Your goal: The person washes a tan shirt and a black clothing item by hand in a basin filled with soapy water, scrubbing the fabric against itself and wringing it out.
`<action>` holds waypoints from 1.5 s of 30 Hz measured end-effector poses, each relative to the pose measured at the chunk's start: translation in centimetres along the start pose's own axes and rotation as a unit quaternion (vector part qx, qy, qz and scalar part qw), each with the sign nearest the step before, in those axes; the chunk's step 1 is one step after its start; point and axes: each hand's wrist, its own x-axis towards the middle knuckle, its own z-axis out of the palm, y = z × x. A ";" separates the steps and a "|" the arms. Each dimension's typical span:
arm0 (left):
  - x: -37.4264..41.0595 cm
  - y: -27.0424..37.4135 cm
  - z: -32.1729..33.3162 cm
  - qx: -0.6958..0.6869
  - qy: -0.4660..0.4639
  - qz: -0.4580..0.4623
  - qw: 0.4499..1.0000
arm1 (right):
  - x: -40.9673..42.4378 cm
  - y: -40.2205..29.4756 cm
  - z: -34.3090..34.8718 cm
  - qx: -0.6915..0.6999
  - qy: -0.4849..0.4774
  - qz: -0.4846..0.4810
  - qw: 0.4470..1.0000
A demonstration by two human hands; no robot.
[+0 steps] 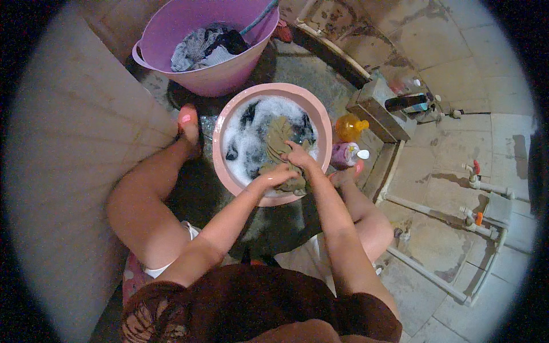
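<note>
A round pink plastic basin [218, 156] of foamy water stands on the wet floor between my legs. Olive-coloured wet cloth [278, 133] lies over its right half, partly above the suds. Gripping the lower folds of this cloth near the basin's front rim is my left hand [279, 176]. Just above and to the right, my right hand [299, 155] has its fingers on the same cloth, holding a fold. Dark cloth [250, 112] shows through the foam at the upper left and right of the basin. The water hides whatever lies deeper.
Beyond the basin stands a larger purple tub [214, 79] with striped and dark clothes [206, 49] and a hose [259, 18]. At the right are an orange bottle [348, 128], a pink-purple bottle [344, 154], a tiled ledge [377, 109] with bottles, and wall pipes [429, 208] with taps.
</note>
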 end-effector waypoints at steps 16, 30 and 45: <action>0.1 1.9 -0.6 -0.524 0.112 -0.001 0.844 | -1.9 -2.2 1.6 -0.011 0.282 0.016 0.959; -0.6 7.5 -3.8 -0.099 0.258 0.232 0.933 | 2.1 -0.3 -4.1 0.310 -0.031 -0.021 0.950; 3.4 -1.9 -9.2 -0.487 0.178 -0.054 0.853 | 4.0 -4.6 5.8 -0.101 0.000 0.055 0.993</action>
